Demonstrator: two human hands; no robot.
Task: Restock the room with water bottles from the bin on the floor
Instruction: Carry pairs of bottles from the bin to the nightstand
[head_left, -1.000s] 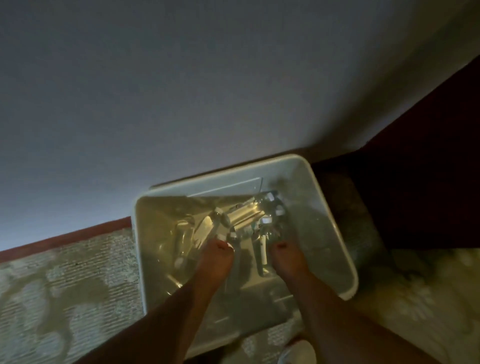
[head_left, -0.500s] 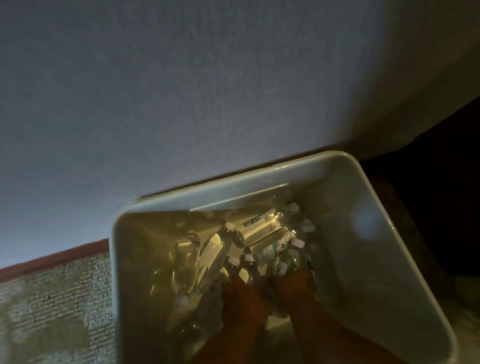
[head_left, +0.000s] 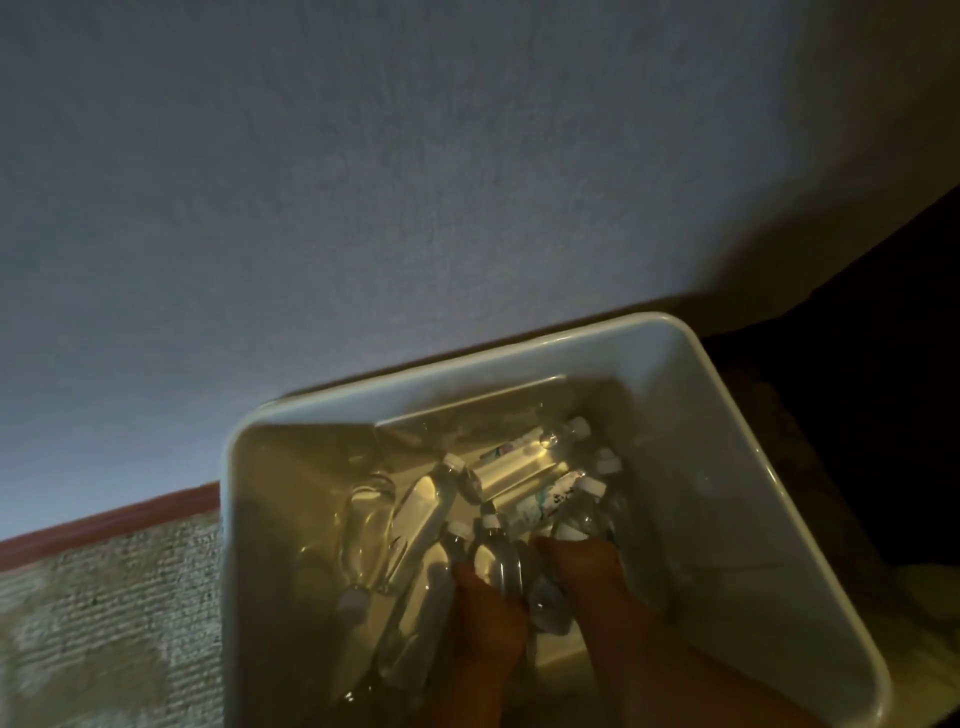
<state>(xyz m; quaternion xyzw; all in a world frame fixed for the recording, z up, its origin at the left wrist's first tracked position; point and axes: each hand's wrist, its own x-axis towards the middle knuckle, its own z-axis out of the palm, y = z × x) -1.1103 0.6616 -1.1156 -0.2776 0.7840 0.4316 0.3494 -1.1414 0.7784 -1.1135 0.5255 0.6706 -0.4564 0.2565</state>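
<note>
At the lower left of the frame a strip of carpet (head_left: 104, 613) is lying under a reddish baseboard (head_left: 109, 522), and the grey wall (head_left: 363, 182) is filling the whole upper part. The white bin (head_left: 519, 358) is sitting on the floor against this wall, in the lower middle and lower right of the frame.

Inside the bin, going from left to right, clear water bottles (head_left: 421, 514) with white caps are lying in a loose pile, some across others. One labelled bottle (head_left: 519, 465) is lying near the far wall of the bin, with its cap toward the upper right.

The left hand (head_left: 488, 618) is reaching down into the pile at the lower middle of the frame. It is touching a small bottle (head_left: 496, 558) that is standing almost upright beside it, but the light is dim, so I cannot tell if the fingers are closing round it. Just to the right, the right hand (head_left: 592, 577) is also lying down among the bottles; its grip I cannot tell either.

I judge that the step in hand is the picking of bottles from the bin, at the beginning of the restocking. The next move is calling for a firm hold round a bottle body in each hand, then a lift straight up, because the smooth bottles are leaning on each other and could roll or slip.
</note>
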